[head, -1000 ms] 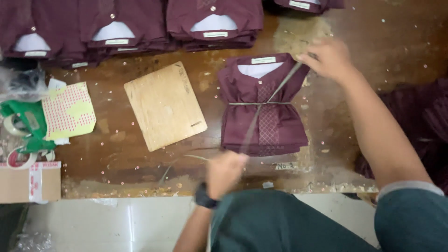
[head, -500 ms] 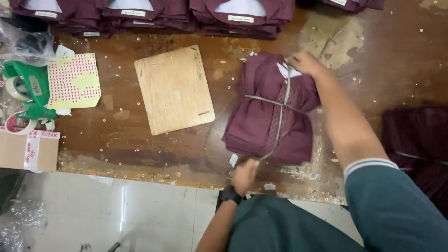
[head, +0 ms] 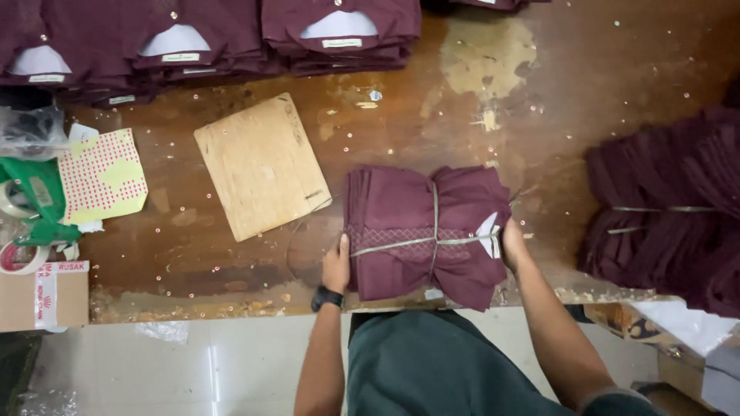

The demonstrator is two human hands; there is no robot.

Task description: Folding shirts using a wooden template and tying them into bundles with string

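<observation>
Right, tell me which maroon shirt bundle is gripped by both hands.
The tied bundle at the table's near edge, left hand and right hand on its ends. The tied bundle at right lies untouched.

maroon shirt bundle [head: 424,235], strapped crosswise, flat at table edge.
</observation>
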